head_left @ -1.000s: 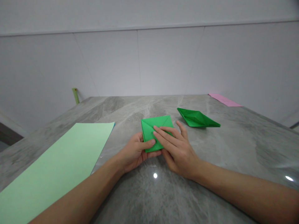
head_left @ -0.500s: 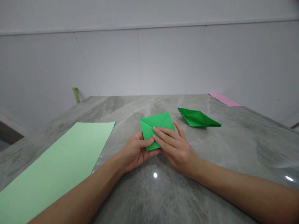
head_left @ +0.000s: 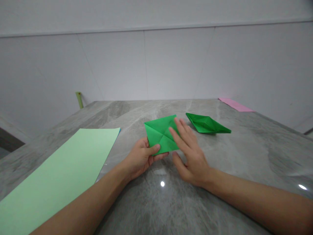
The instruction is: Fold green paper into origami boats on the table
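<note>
A green folded paper square (head_left: pixel 160 130) with creases crossing at its middle is held just over the table. My left hand (head_left: pixel 144 156) grips its lower left corner, thumb on top and fingers underneath. Over the paper's right edge, my right hand (head_left: pixel 192 150) has its fingers spread, slightly blurred; whether the fingertips touch the paper I cannot tell. A folded green paper boat (head_left: pixel 207 124) lies on the table to the right, beyond my right hand.
The grey marbled table (head_left: pixel 156 209) runs back to a white wall (head_left: pixel 110 65). Light green paper sheets (head_left: pixel 63 169) lie at the left, a bluish edge showing beneath. Pink paper (head_left: pixel 236 104) lies at the far right edge. A green strip-like object (head_left: pixel 79 99) stands at the back left.
My right hand has lifted off the paper's middle and moved right, its fingers spreading. More of the creased surface shows. The paper has shifted slightly up and left in my left hand.
</note>
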Demonstrator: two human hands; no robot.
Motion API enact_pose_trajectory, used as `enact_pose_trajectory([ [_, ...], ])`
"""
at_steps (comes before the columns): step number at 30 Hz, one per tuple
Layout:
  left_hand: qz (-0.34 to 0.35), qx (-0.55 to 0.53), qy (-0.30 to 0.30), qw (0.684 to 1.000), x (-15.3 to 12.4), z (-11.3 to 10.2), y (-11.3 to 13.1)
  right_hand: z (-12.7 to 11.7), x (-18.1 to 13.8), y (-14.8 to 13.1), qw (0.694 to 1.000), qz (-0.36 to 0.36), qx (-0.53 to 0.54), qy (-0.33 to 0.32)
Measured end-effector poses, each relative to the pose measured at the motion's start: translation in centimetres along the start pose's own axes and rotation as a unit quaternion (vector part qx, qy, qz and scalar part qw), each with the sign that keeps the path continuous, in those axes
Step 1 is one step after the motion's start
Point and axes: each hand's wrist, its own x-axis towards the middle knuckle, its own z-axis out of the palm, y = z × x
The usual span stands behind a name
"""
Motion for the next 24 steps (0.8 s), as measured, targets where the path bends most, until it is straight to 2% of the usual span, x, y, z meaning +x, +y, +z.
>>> enact_pose_trajectory([
  [2,0.005,0.008,0.022,1.000,0.1,0.1,0.1,0.4,0.0,0.6,0.993,0.093,0.047,0.060],
  [4,0.009,0.013,0.032,0.999,0.1,0.2,0.2,0.9,0.0,1.3,0.971,0.180,0.135,0.084],
  [7,0.009,0.021,0.031,0.999,0.1,0.3,0.2,1.4,0.2,2.0,0.914,0.280,0.291,0.030],
  [9,0.009,0.029,0.028,0.999,0.1,0.3,0.1,1.6,0.3,2.2,0.881,0.317,0.351,-0.002],
  [11,0.011,0.040,0.026,0.999,0.1,0.2,0.0,1.6,0.4,2.1,0.865,0.333,0.375,-0.010],
  [15,0.007,0.040,0.014,0.999,0.1,0.1,0.0,1.6,0.4,1.9,0.859,0.342,0.382,-0.009],
  [24,-0.004,0.046,0.029,0.998,0.0,0.3,0.2,1.5,0.4,2.1,0.884,0.315,0.345,-0.022],
])
